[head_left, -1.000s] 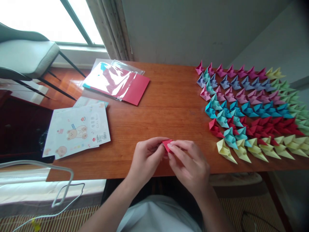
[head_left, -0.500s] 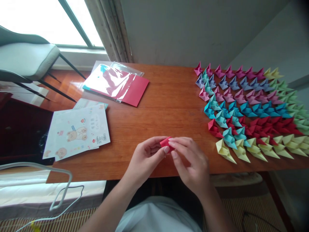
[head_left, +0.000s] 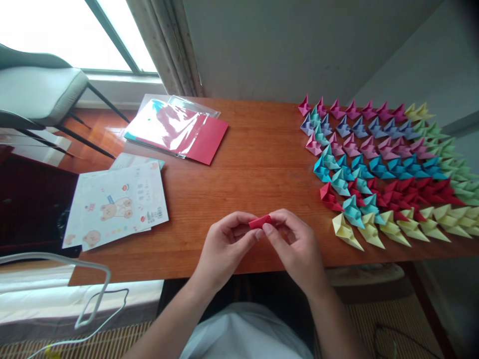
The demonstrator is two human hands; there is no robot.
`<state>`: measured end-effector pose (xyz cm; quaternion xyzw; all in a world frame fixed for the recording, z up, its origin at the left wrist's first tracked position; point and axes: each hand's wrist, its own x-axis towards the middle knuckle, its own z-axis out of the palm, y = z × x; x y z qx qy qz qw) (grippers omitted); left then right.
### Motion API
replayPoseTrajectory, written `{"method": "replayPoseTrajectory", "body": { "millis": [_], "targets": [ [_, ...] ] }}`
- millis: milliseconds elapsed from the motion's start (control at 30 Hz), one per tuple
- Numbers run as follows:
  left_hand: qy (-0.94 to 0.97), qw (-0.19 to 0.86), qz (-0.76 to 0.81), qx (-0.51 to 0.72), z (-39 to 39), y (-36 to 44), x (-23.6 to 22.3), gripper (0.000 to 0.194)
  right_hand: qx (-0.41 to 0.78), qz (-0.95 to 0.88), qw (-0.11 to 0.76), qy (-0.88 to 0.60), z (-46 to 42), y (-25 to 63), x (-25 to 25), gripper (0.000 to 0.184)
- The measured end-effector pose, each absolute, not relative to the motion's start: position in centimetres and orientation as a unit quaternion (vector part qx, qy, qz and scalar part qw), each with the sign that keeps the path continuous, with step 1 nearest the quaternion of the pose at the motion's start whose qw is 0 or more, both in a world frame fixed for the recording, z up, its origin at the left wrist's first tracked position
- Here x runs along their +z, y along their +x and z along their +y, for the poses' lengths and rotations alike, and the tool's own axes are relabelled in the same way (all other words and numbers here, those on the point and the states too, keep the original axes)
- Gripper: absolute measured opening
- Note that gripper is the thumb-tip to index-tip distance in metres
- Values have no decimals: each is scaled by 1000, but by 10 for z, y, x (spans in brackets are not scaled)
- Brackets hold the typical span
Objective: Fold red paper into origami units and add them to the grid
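Observation:
A small folded piece of red paper [head_left: 261, 222] is pinched between my two hands, above the front part of the wooden table. My left hand [head_left: 227, 245] grips its left end, thumb on the near side and fingers curled behind. At the other end, my right hand [head_left: 298, 244] pinches it between thumb and fingers. The paper looks like a narrow folded strip from here; its underside is hidden by my fingers. To the right stand rows of folded paper boats [head_left: 352, 211] in several colours.
A plastic-wrapped pack of coloured paper [head_left: 209, 141] lies at the table's back left. White sheets with bear drawings [head_left: 117, 207] overhang the left edge. A chair [head_left: 45, 92] stands by the window, and a white metal bar [head_left: 107, 279] is at lower left.
My right fingers have moved from the paper's top face to a thumb-and-finger pinch at its right end. The red paper has tilted and now looks narrower.

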<state>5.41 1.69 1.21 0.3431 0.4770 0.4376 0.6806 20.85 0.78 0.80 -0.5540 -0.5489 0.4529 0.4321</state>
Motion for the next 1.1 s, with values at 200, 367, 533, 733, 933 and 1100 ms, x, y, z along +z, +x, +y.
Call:
{"method": "replayPoseTrajectory", "body": {
  "millis": [200, 367, 533, 733, 933, 1100],
  "targets": [
    [337, 695, 479, 417, 15, 58, 14, 20, 478, -496, 463, -557, 9, 206, 12, 13],
    [342, 684, 493, 414, 17, 56, 15, 21, 452, -517, 466, -558, 7, 207, 4, 11],
    [402, 649, 490, 421, 16, 55, 10, 17, 467, -578, 411, -528, 8, 221, 5, 11],
    [582, 505, 508, 385, 13, 53, 7, 9, 395, -676, 376, -495, 13, 234, 14, 18],
    [552, 539, 505, 387, 13, 54, 8, 14, 375, -691, 387, -482, 14, 234, 10, 19],
    [460, 621, 498, 394, 9, 57, 6, 25, 369, -663, 409, -507, 12, 229, 7, 16]
  ]
}}
